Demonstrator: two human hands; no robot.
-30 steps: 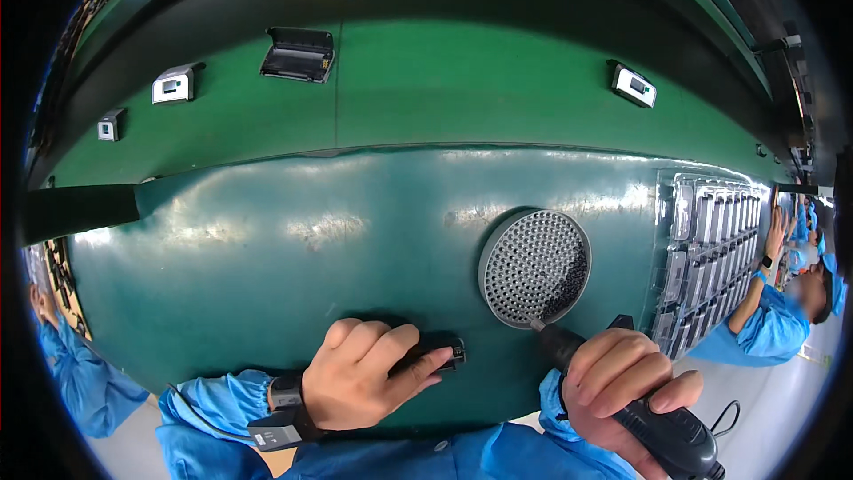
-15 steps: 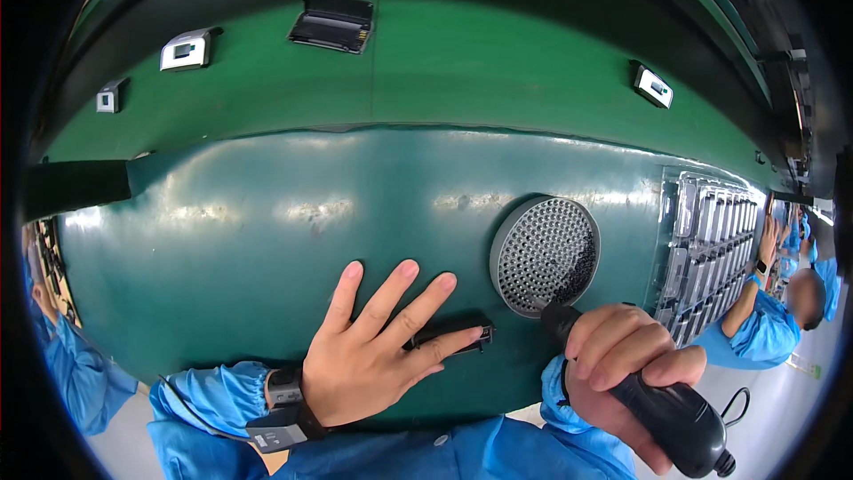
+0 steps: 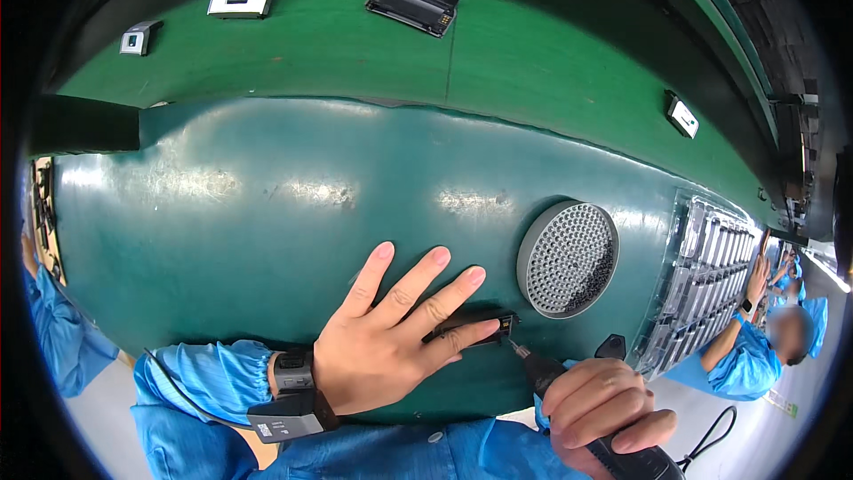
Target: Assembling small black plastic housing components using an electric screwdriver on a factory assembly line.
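Observation:
My left hand (image 3: 391,347) lies with its fingers spread over a small black plastic part (image 3: 505,324), index finger and thumb side resting on it. Most of that part is hidden beneath the hand. My right hand (image 3: 604,409) is wrapped around a black electric screwdriver (image 3: 542,369). Its thin metal bit points up and left, and the tip is at the right end of the black part; whether it touches cannot be made out. Just beyond stands a round grey dish (image 3: 569,258) with a holed plate, dark screws gathered at its right side.
A clear tray (image 3: 702,276) of packed parts lies at the right. On the green strip (image 3: 551,62) beyond the bench are an open black case (image 3: 415,2) and white-and-black devices (image 3: 244,0). Co-workers in blue sit at both sides; one sleeve (image 3: 755,356) is near the tray.
My right hand has brought the screwdriver from beside the dish down to the black part. My left hand stays spread on the part. The whole view has tilted and shifted slightly.

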